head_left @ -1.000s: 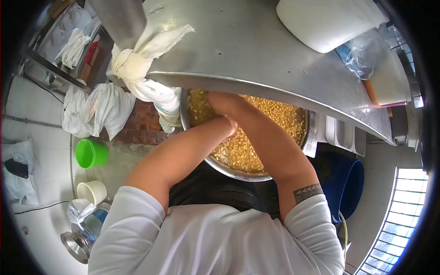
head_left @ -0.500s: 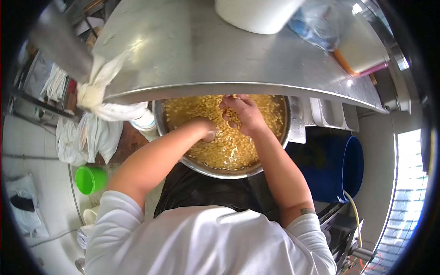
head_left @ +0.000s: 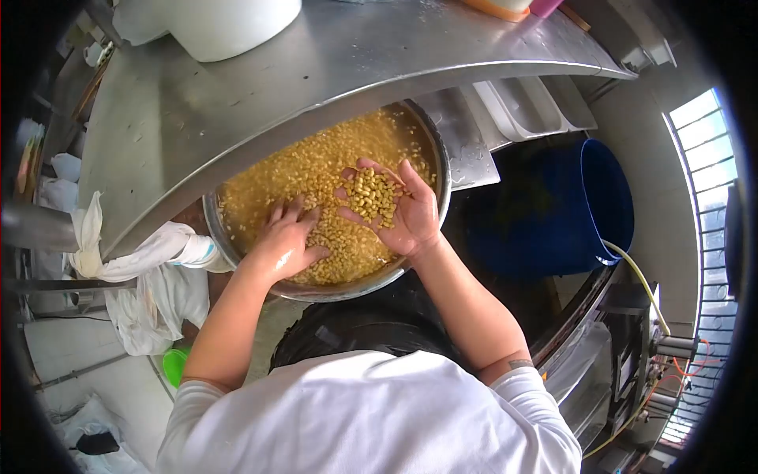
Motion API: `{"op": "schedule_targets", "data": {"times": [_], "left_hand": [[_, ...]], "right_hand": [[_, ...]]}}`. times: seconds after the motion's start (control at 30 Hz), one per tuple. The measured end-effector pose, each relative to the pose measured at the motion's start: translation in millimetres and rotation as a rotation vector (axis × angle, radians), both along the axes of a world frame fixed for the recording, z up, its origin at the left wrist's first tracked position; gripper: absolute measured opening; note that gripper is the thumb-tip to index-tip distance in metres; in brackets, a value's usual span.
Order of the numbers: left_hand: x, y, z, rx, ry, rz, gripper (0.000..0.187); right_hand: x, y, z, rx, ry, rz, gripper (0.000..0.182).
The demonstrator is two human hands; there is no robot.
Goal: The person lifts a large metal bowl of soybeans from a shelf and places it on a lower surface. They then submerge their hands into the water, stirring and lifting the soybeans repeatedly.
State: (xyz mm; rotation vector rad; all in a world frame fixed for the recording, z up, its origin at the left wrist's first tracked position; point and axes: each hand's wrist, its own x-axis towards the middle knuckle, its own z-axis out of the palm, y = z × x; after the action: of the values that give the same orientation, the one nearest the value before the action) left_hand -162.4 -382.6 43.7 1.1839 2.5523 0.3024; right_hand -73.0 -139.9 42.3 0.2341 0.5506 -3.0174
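A wide metal basin (head_left: 444, 150) holds yellow beans (head_left: 304, 158), which look like soybeans, in cloudy water. My right hand (head_left: 410, 217) is palm up over the basin's right part, its fingers loosely curled around a heap of wet beans (head_left: 371, 196). To its left, my left hand (head_left: 286, 243) is palm down with fingers spread, its fingertips touching the beans at the surface. It looks wet and holds nothing that I can see. The basin's far left part is hidden under the steel table edge.
A steel table (head_left: 332, 55) overhangs the basin and bears a white tub (head_left: 233, 28). To the right lies a big blue barrel (head_left: 529, 209) with a hose (head_left: 643, 276). White metal trays (head_left: 521, 110) stand behind it. White bags (head_left: 158, 308) and a green container (head_left: 174, 366) are at left.
The view has turned to the right. My left hand has come up out of the beans and spread its fingers. My right hand has turned palm up, showing a heap of beans.
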Motion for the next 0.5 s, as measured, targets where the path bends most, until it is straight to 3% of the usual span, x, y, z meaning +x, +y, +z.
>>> {"op": "schedule_targets", "data": {"times": [0.17, 0.23, 0.27, 0.33, 0.5], "left_hand": [[1, -2, 20, -0.238, -0.06, 0.078, 0.059], [-1, -6, 25, 0.07, -0.167, 0.173, 0.044], [0, -5, 28, 0.067, -0.168, 0.177, 0.044], [8, 5, 33, 0.484, 0.012, 0.131, 0.036], [21, 28, 42, 0.661, 0.159, -0.037, 0.061]], "right_hand": [[6, -2, -3, -0.067, 0.049, -0.016, 0.074], [8, -4, 0, -0.094, 0.038, -0.024, 0.075], [8, -5, 1, -0.116, 0.031, -0.032, 0.075], [6, -5, -2, -0.124, 0.038, -0.024, 0.075], [-1, -9, 0, -0.216, 0.095, 0.025, 0.077]]}}
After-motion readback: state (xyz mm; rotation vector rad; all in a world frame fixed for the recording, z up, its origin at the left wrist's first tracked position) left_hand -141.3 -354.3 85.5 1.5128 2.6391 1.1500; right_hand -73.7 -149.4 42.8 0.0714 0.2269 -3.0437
